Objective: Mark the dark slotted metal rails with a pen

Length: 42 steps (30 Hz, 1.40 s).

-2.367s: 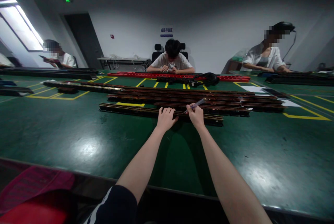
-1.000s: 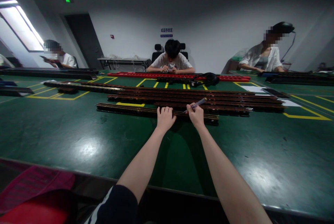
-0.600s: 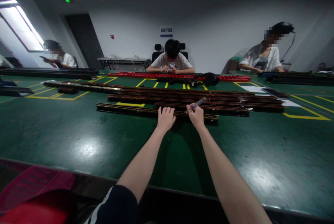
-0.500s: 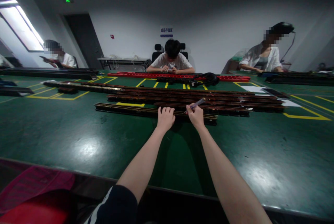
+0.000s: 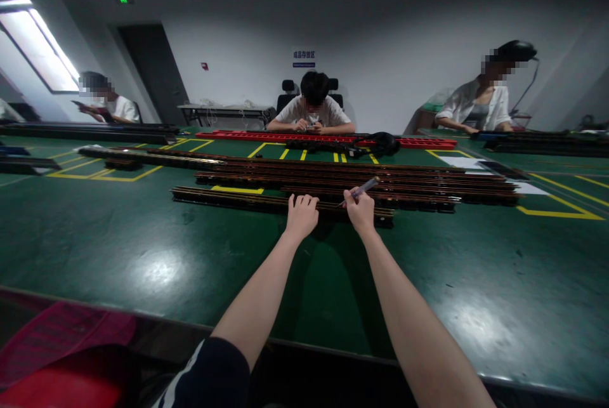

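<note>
A long dark bar [image 5: 223, 199] with thin gold-coloured edges lies crosswise on the green table [image 5: 200, 268]. My left hand [image 5: 302, 216] is bent over its near side, fingertips curled onto the top and holding it. To the right, my right hand [image 5: 361, 212] pinches a slim pen-like tool [image 5: 367, 186] with a greyish, see-through barrel. The tool slants up to the right, and its thin tip points down at the bar. Whether the tip touches the bar is too small to tell. Just behind lies a bundle of similar long bars [image 5: 404, 183].
Beyond the bundle are a red slotted rail [image 5: 423, 142] and a coil of black cable [image 5: 383, 143]. Yellow tape lines [image 5: 561, 212] mark the tabletop. Co-workers sit across the table: one person [image 5: 311, 106] opposite, another [image 5: 483, 100] at right, another [image 5: 121, 108] at left.
My right hand and the pen-like tool have shifted slightly to the right. The bar's ends sit a touch further left. My left hand has hardly moved.
</note>
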### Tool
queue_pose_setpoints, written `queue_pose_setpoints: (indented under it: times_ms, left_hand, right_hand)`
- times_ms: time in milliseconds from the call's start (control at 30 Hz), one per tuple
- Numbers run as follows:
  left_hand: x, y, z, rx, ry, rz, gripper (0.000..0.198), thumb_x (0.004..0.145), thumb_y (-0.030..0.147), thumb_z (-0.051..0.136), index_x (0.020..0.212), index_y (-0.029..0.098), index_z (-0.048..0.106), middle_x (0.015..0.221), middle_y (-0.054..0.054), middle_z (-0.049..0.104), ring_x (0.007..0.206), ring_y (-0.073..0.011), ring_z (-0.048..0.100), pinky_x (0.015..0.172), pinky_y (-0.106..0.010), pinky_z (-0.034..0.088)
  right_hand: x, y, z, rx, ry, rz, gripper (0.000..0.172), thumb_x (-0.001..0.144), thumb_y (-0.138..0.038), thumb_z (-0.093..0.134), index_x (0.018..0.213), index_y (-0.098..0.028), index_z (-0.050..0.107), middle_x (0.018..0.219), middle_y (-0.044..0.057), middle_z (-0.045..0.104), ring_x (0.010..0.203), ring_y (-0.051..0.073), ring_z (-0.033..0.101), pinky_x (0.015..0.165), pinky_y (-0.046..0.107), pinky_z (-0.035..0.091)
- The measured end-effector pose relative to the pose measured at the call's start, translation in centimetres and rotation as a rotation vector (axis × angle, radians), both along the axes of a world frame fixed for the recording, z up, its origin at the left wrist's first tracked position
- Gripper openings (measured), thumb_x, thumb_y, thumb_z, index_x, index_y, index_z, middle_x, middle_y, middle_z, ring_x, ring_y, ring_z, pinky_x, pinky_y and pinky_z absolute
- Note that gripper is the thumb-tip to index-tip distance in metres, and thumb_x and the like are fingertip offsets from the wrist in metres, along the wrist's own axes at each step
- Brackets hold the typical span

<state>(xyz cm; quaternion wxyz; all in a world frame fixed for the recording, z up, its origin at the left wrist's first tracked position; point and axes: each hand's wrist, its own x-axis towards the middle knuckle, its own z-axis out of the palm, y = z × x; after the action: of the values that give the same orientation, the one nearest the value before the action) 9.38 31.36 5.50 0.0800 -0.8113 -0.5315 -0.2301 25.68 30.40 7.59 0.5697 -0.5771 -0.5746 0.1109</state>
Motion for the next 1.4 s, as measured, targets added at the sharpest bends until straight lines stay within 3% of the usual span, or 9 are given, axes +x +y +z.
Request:
queue_pose_setpoints:
  times_ms: [467,767,1033,1167,1400]
  left_hand:
    - [0.12,-0.18,0.14,0.024,0.035,0.018,0.042,0.086,0.013,0.038,0.121,0.022,0.06,0.122,-0.009,0.064,0.117,-0.0254,0.053,0.114,-0.05,0.028]
    - [-0.12,-0.06,0.42,-0.037,-0.008,-0.04,0.052,0.084,0.004,0.033,0.126,0.023,0.058,0.126,-0.006,0.063,0.121,-0.0214,0.052,0.117,-0.048,0.025]
    - [-0.28,-0.12,0.62,-0.064,-0.056,-0.057,0.039,0.089,0.024,0.041,0.125,0.024,0.058,0.124,-0.006,0.064,0.121,-0.0224,0.052,0.118,-0.05,0.022]
    - [-0.26,-0.12,0.62,-0.074,-0.004,-0.055,0.044,0.089,0.036,0.047,0.129,0.021,0.055,0.126,-0.009,0.062,0.122,-0.0257,0.051,0.116,-0.051,0.024]
    - [-0.24,0.17,0.22,-0.02,0.016,-0.035,0.039,0.089,0.04,0.05,0.123,0.024,0.058,0.122,-0.008,0.063,0.117,-0.0259,0.053,0.113,-0.048,0.029]
  right_hand:
    - [-0.2,0.18,-0.11,-0.014,-0.001,0.062,0.031,0.082,-0.05,0.05,0.069,-0.022,0.053,0.06,0.006,0.065,0.059,0.024,0.065,0.066,0.034,0.051]
    - [-0.38,0.05,-0.12,-0.026,0.024,0.089,0.029,0.083,-0.048,0.051,0.071,-0.022,0.053,0.06,0.005,0.066,0.062,0.023,0.066,0.067,0.034,0.051]
    - [-0.28,0.12,-0.21,-0.018,0.052,0.091,0.034,0.083,-0.054,0.051,0.071,-0.022,0.053,0.062,0.007,0.067,0.062,0.024,0.067,0.069,0.035,0.052]
    - [-0.3,0.16,-0.1,-0.023,0.046,0.081,0.033,0.083,-0.052,0.051,0.07,-0.022,0.053,0.06,0.006,0.067,0.063,0.024,0.067,0.07,0.034,0.051]
    - [-0.21,0.34,-0.27,-0.016,0.051,0.087,0.032,0.082,-0.052,0.05,0.07,-0.022,0.053,0.059,0.006,0.066,0.061,0.023,0.066,0.068,0.033,0.05]
